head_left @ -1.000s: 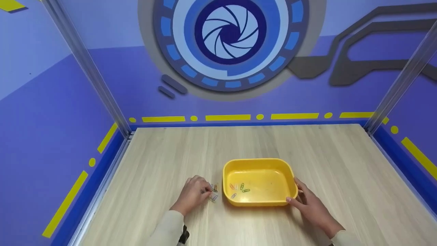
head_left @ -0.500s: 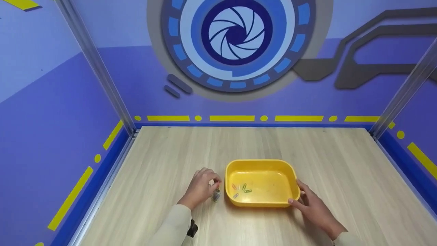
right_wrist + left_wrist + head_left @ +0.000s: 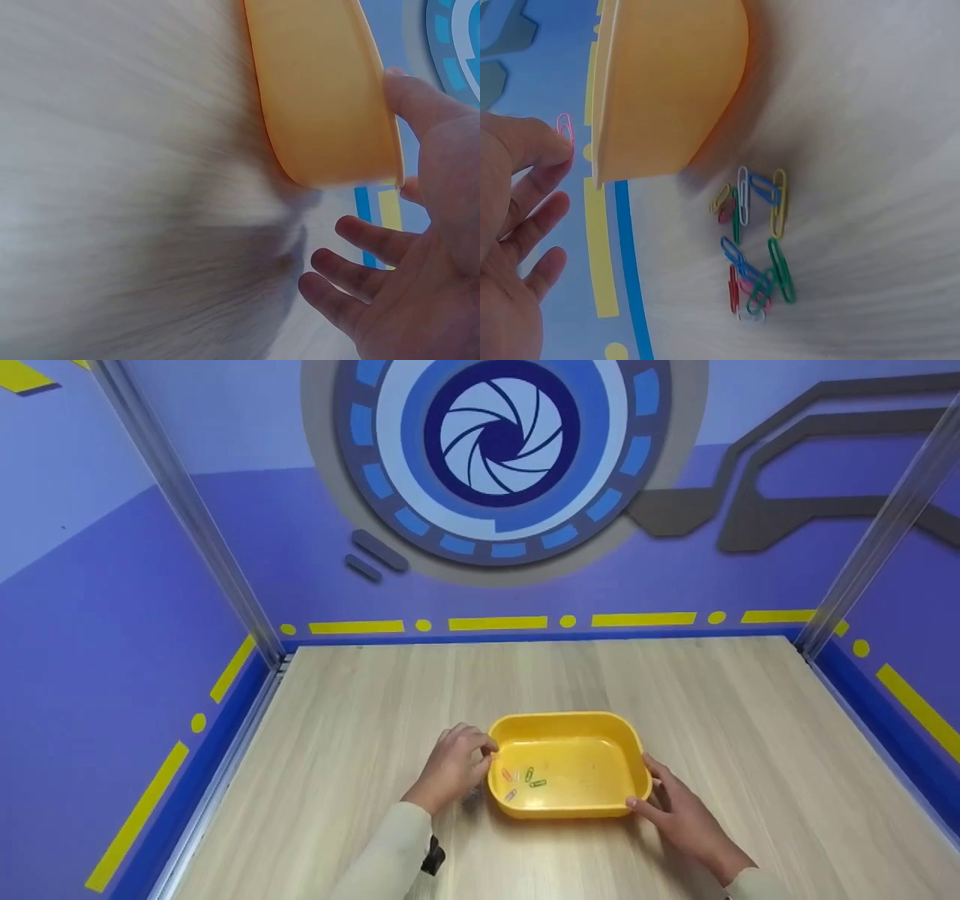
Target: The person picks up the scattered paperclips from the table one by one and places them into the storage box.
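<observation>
In the head view a yellow plastic box (image 3: 589, 772) stands on the table, with several coloured paper clips (image 3: 538, 784) lying at the left of its floor. My left hand (image 3: 450, 765) is at its left rim. Between thumb and forefinger it pinches a pink paper clip (image 3: 565, 129), plain in the left wrist view, with the other fingers loosely bent. My right hand (image 3: 686, 817) holds the box's right side, thumb at the rim and forefinger against it. In the right wrist view the other fingers (image 3: 349, 300) spread free below.
A loose pile of paper clips, among them a green paper clip (image 3: 781, 270) and a yellow paper clip (image 3: 778, 202), lies on the table (image 3: 375, 697) just left of the box. In the head view my left hand mostly covers this pile. Printed blue panels (image 3: 247, 532) enclose the table.
My left hand has lifted a pink paper clip from the pile and moved right and slightly away from me, up to the box's left rim. My right hand keeps its hold.
</observation>
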Demonstrator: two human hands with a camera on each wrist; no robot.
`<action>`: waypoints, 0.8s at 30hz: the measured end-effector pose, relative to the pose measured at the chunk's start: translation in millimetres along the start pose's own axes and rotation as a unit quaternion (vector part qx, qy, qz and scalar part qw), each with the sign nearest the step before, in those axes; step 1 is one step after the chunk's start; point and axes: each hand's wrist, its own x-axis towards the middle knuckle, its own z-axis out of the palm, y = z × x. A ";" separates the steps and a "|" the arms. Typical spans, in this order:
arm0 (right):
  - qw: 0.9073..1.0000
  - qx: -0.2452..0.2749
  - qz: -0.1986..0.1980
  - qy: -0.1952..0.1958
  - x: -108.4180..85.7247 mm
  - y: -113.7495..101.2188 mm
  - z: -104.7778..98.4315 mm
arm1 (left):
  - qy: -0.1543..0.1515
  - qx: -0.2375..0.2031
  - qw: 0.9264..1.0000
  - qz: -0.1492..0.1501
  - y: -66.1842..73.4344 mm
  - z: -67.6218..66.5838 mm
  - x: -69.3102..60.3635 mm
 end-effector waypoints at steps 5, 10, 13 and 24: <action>1.000 -0.008 0.002 0.001 -0.1 -0.8 0.2 | 0.000 0.006 1.000 0.001 5.6 4.9 4.5; 1.000 -0.003 0.012 -0.004 1.4 -1.7 1.3 | -0.003 0.003 1.000 -0.005 7.9 7.4 6.6; 1.000 -0.002 0.013 -0.004 1.4 -2.1 1.3 | -0.001 -0.002 1.000 -0.004 8.8 9.0 6.1; 1.000 -0.006 0.016 -0.006 0.2 -1.3 1.8 | -0.004 -0.014 0.999 0.028 9.8 14.7 6.3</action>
